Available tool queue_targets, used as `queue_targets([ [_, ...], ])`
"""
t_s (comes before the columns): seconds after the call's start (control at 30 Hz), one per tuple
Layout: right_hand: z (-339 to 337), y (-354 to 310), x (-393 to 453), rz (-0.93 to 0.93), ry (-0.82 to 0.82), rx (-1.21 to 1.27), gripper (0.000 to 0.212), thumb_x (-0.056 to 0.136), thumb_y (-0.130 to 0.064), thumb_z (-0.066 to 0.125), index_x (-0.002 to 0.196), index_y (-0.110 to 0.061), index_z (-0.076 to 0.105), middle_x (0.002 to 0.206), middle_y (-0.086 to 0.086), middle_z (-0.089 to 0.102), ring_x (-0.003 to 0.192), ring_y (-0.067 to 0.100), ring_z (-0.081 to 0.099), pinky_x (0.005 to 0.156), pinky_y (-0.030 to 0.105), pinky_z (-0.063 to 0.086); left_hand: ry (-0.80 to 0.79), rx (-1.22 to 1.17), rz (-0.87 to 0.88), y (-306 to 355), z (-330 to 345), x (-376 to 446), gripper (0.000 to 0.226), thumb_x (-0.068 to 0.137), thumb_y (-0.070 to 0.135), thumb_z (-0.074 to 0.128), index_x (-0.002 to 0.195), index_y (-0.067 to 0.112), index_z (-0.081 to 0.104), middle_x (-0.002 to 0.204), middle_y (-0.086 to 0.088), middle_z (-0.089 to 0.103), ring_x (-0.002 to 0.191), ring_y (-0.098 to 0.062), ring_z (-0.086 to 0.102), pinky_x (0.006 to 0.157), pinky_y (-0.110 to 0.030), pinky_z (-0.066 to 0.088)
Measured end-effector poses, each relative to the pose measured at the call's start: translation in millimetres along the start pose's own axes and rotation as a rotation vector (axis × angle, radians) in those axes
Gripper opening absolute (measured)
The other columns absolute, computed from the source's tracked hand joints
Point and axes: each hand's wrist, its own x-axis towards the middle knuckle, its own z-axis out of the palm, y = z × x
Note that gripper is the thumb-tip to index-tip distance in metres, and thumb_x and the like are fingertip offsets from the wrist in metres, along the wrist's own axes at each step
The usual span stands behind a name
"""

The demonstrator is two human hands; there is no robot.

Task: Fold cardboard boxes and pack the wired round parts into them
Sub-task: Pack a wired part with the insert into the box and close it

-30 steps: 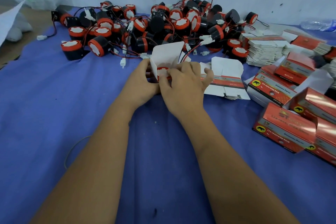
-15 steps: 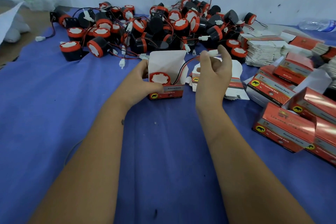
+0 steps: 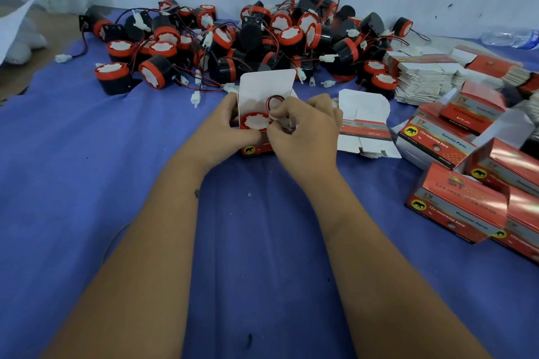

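The left hand (image 3: 224, 128) curls its fingers round the left wall of a small red-and-white cardboard box (image 3: 267, 87) standing open on the blue cloth (image 3: 87, 183), steadying it. Just right of those fingers, a black round part with a red rim and white face (image 3: 256, 121) sits inside. The right hand (image 3: 303, 131) pinches the part's looped red-and-black wire (image 3: 274, 100) above the opening. She seems to be tucking the wire in; next, I'd guess, the white lid flap needs folding down.

Glossy cardboard boxes (image 3: 455, 207) on matt blue cloth (image 3: 87, 183).
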Motion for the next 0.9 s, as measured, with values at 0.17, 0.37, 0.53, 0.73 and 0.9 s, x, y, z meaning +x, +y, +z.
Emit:
queue_targets([
  [0.17,-5,4,6,-0.108,-0.012,-0.143,0.008,0.077,-0.014,0.068,0.078,-0.017,0.075,0.074,-0.007,0.065,0.082,0.021,0.042,0.072,0.029,0.018,-0.015,0.011,0.003,0,-1,2,0.065,0.067,0.015,0.064,0.13,0.019,0.05,0.124,-0.003,0.064,0.115,-0.019,0.061,0.094,-0.035,0.054],
  [0.37,-5,4,12,-0.055,-0.049,-0.097,0.009,0.081,-0.018,0.073,0.088,-0.023,0.076,0.078,-0.011,0.068,0.085,0.018,0.043,0.077,0.029,0.022,-0.069,0.033,0.035,0,-2,0,0.065,0.067,0.012,0.064,0.13,0.018,0.049,0.125,-0.006,0.062,0.114,-0.018,0.061,0.088,-0.027,0.054],
  [0.53,-4,5,12,-0.026,-0.05,-0.086,0.011,0.083,-0.021,0.072,0.093,-0.025,0.075,0.082,-0.011,0.072,0.09,0.016,0.044,0.084,0.027,0.024,-0.094,0.033,0.046,0,-3,0,0.057,0.067,0.012,0.064,0.12,0.028,0.05,0.114,0.004,0.063,0.096,0.003,0.061,0.078,-0.015,0.052],
  [0.73,-3,8,12,-0.034,-0.039,-0.079,0.012,0.082,-0.018,0.073,0.092,-0.024,0.075,0.07,-0.019,0.062,0.085,0.007,0.033,0.083,0.026,0.024,-0.126,0.041,0.052,0,-5,-1,0.058,0.068,0.013,0.067,0.117,0.038,0.05,0.112,0.01,0.064,0.097,0.005,0.061,0.078,-0.011,0.049],
  [0.9,-4,9,12,-0.035,-0.061,-0.109,0.008,0.083,-0.021,0.072,0.09,-0.024,0.074,0.078,-0.013,0.069,0.086,0.01,0.037,0.082,0.024,0.02,-0.106,0.058,0.051,-2,-4,0,0.056,0.068,0.017,0.067,0.116,0.039,0.051,0.111,0.01,0.065,0.1,0.001,0.062,0.08,-0.014,0.049],
])
